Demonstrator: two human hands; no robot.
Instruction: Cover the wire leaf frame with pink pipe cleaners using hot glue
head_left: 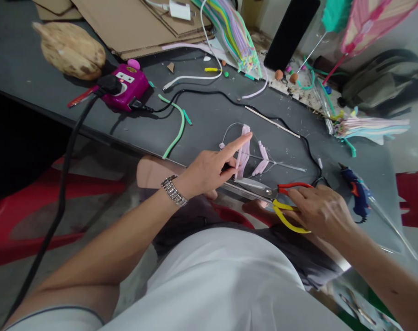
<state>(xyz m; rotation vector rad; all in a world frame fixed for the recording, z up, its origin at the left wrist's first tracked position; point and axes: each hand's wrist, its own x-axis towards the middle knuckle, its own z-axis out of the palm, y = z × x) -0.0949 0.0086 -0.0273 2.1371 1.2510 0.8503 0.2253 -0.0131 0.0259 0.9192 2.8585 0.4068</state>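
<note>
My left hand, with a metal watch on its wrist, pinches pale pink pipe cleaners on a leaf-shaped wire frame. Its index finger stretches across their upper end. Shorter pink pieces sit further along the wire, to the right. Held in my right hand is a pair of scissors with one red and one yellow handle. The blades point left, close under the lower ends of the pink pipe cleaners at the table's edge. Whether they touch the pieces, I cannot tell.
A purple power socket with black cables stands at the left, beside a tan shell-like object. Cardboard and a pipe cleaner bundle lie behind. A blue glue gun is at the right.
</note>
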